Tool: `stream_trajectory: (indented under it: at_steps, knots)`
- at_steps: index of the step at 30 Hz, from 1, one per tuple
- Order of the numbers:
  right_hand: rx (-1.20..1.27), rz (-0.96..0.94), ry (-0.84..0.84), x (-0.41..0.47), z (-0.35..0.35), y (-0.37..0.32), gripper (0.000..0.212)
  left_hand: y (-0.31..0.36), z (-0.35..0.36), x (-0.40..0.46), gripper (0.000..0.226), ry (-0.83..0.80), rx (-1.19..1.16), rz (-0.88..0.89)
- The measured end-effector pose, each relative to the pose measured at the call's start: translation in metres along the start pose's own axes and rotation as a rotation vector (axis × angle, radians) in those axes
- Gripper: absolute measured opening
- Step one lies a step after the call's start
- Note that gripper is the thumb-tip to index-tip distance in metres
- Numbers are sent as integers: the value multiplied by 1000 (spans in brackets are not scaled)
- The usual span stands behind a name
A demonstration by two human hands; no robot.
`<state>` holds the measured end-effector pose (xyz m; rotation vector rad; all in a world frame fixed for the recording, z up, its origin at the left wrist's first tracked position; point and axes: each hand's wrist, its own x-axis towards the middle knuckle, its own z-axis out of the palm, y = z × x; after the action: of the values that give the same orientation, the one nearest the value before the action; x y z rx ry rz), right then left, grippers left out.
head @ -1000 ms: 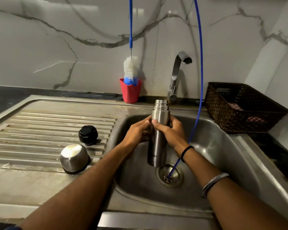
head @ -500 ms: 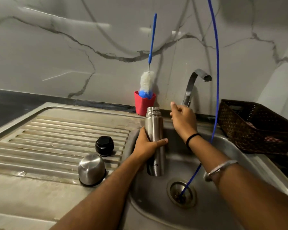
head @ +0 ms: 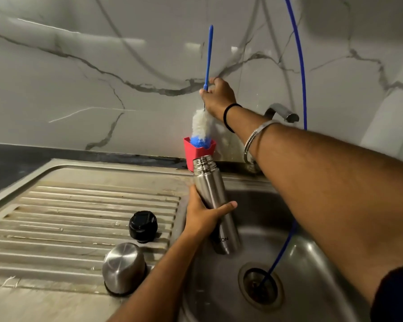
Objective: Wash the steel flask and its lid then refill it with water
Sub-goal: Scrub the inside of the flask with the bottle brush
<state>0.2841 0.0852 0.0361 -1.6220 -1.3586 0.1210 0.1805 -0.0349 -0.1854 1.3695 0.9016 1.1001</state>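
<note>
Near left, on the ribbed drainboard (head: pixel 79 210): steel cup lid (head: pixel 123 267), mouth down; black stopper (head: pixel 142 226) just beyond it. Centre: your left hand (head: pixel 201 219) wraps the steel flask (head: pixel 215 205), open-mouthed, tilted over the sink (head: pixel 312 263). Far centre: your right hand (head: pixel 218 96) pinches the bottle brush (head: pixel 201 126) handle, bristles in the red cup (head: pixel 197 152). Right: faucet (head: pixel 282 111), blue hose (head: pixel 299 66).

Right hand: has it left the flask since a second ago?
Yes. The right hand let go of the flask and went up past the red cup to grip the bottle brush.
</note>
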Motion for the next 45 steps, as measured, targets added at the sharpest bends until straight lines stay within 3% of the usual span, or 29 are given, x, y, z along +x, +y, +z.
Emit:
stream_trajectory:
  at_steps: [3, 9, 12, 16, 24, 34, 37, 42, 45]
  knots:
    - [-14, -18, 51, 7, 1, 7, 25, -5, 0, 4, 90, 15, -16, -10]
    - [32, -86, 147, 16, -4, 11, 5, -15, 1, 8, 86, 44, -22, -4]
    - [72, -110, 224, 16, -9, 8, 8, -15, 1, 7, 86, 39, -17, -9]
    - [29, -85, 149, 6, -2, 19, 19, -14, -2, 7, 87, 40, 6, -23]
    - [68, -143, 241, 4, -1, 22, 7, -14, -2, 6, 85, 19, 60, -24]
    - [202, -223, 197, 3, 10, 23, 18, -19, -3, 5, 83, -35, 179, -8]
    - [174, -182, 139, -1, 16, 30, 16, -21, -4, 7, 86, -26, 214, 5]
    - [128, -253, 283, 1, 6, 24, 11, -25, -3, 8, 88, 11, 262, 18]
    - [99, -240, 242, 0, 6, 26, 12, -26, -3, 8, 89, 5, 310, 34]
